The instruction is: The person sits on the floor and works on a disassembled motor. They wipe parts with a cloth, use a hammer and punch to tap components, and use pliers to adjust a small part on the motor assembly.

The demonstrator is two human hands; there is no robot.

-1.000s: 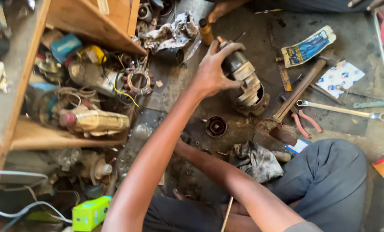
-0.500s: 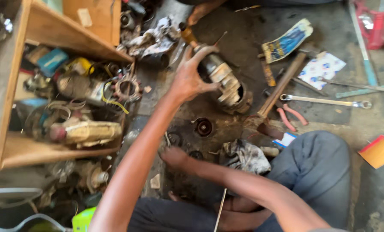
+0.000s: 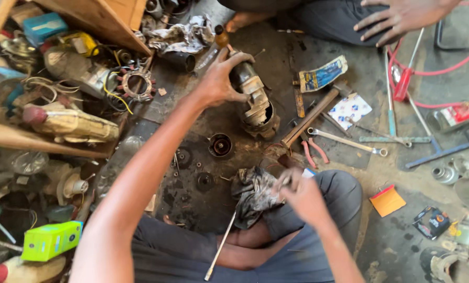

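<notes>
Lying on the floor (image 3: 276,68), centre: motor housing (image 3: 255,99), gripped near its far end by the left hand (image 3: 218,84). Just near of the housing, a small round cap (image 3: 220,145); nearer again, a rag (image 3: 252,191) in the right hand (image 3: 297,194). Right of the housing, touching its base, a hammer (image 3: 310,118); beyond that, a spanner (image 3: 347,141). Left of the housing, a cluttered shelf (image 3: 45,141). Far right of it, another person's hand (image 3: 397,18).

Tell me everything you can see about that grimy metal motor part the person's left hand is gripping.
The motor part is a stubby metal cylinder, dull grey and brown with grease, ribbed along its side. It lies tilted on the dark, oily floor, its open round end facing down-right. The left hand clasps its upper end from the left, fingers curled over the top. A wooden-handled hammer lies just right of it.
</notes>
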